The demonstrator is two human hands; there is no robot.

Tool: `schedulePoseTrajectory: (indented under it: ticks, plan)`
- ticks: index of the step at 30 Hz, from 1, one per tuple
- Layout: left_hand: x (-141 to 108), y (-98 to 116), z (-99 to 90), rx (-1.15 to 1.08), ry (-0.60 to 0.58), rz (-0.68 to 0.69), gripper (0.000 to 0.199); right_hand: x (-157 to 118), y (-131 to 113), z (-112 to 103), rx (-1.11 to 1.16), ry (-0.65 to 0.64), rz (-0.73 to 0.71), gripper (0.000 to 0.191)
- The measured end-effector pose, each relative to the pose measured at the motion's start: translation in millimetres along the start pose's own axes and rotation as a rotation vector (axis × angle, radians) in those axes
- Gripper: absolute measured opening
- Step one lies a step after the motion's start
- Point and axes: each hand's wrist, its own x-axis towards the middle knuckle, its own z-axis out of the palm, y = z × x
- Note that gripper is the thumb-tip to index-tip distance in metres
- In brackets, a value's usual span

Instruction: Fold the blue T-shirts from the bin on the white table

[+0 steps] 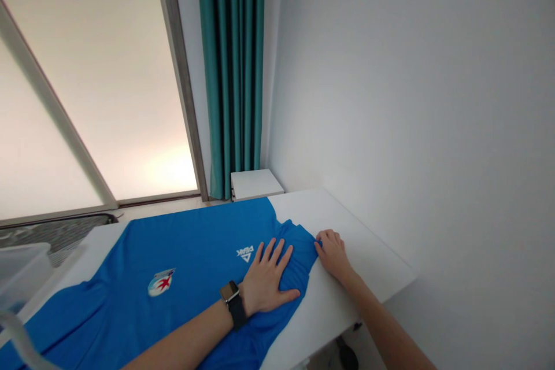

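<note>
- We see the blue shirt (195, 243) spread over the white counter (338, 295), and we take it as our landmark.
- Near the shirt's middle we read the white word "PEAK" with a triangular logo (246, 255) just below it; the logo appears upside down from where we look.
- To the left of that, also on the shirt, we find a round badge (160, 284) in white with a red figure; the small writing along its upper edge is too tiny for us to read.
- Our left hand (269, 280) lies released and flat on the shirt, fingers spread, just beside the logo.
- On that wrist sits a dark watch (232, 295), over the shirt; we make out no writing on its screen.
- Our right hand (332, 250) grasps the shirt's right edge between thumb and bent fingers.
- Left of the shirt stands a clear plastic bin (26, 269).
- Beyond the shirt we see a low white cabinet (255, 184), a green curtain (232, 69) and a frosted panel (108, 87).
</note>
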Motion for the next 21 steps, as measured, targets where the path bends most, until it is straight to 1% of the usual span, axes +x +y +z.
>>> schedulePoseTrajectory:
  ticks: [2, 4, 5, 7, 8, 9, 10, 12, 13, 14, 15, 17, 19, 21]
  plan:
    - [-0.5, 0.4, -3.9, -0.015, -0.015, -0.001, 0.098, 7.5, 0.2, -2.2, 0.097, -0.026, 0.046, 0.014]
    - [-1.5, -1.0, -12.4, -0.060, -0.033, 0.034, 0.100, 15.3, 0.8, -5.3, 0.229, -0.064, 0.097, 0.014]
    - [-2.1, -3.0, -18.5, -0.104, -0.038, 0.063, 0.097, 19.0, 1.2, -7.1, 0.286, -0.082, 0.110, 0.015]
    - [-2.9, -10.7, -32.9, -0.239, -0.011, 0.099, 0.082, 25.7, 1.9, -10.9, 0.348, -0.102, 0.114, 0.016]
    - [-2.9, -16.7, -40.4, -0.331, 0.033, 0.079, 0.071, 28.7, 1.8, -13.0, 0.362, -0.102, 0.112, 0.016]
    - [-2.6, -24.1, -47.1, -0.435, 0.097, 0.019, 0.063, 31.5, 0.8, -15.5, 0.385, -0.100, 0.118, 0.017]
    - [-2.1, -32.6, -52.5, -0.557, 0.157, -0.064, 0.059, 34.2, -1.3, -18.6, 0.410, -0.097, 0.129, 0.018]
    - [-0.8, -51.6, -58.1, -0.848, 0.206, -0.225, 0.057, 39.4, -10.8, -26.5, 0.443, -0.087, 0.154, 0.020]
    - [-0.4, -61.1, -58.0, -0.961, 0.219, -0.284, 0.059, 41.7, -19.0, -31.5, 0.438, -0.080, 0.164, 0.021]
    - [-0.4, -70.1, -56.3, -1.029, 0.242, -0.327, 0.060, 43.6, -30.0, -37.0, 0.412, -0.072, 0.165, 0.022]
    - [-0.6, -78.2, -53.4, -1.045, 0.271, -0.360, 0.059, 44.9, -43.6, -42.7, 0.369, -0.066, 0.155, 0.022]
    - [-1.8, -91.4, -46.3, -0.962, 0.336, -0.402, 0.052, 44.8, -77.5, -53.3, 0.294, -0.059, 0.119, 0.026]
    - [-3.2, -100.7, -40.8, -0.864, 0.362, -0.437, 0.045, 40.3, -115.2, -60.2, 0.320, -0.086, -0.010, 0.029]
    - [-4.5, -106.9, -38.8, -0.825, 0.354, -0.459, 0.043, 33.0, -148.5, -61.2, 0.439, -0.117, -0.242, 0.031]
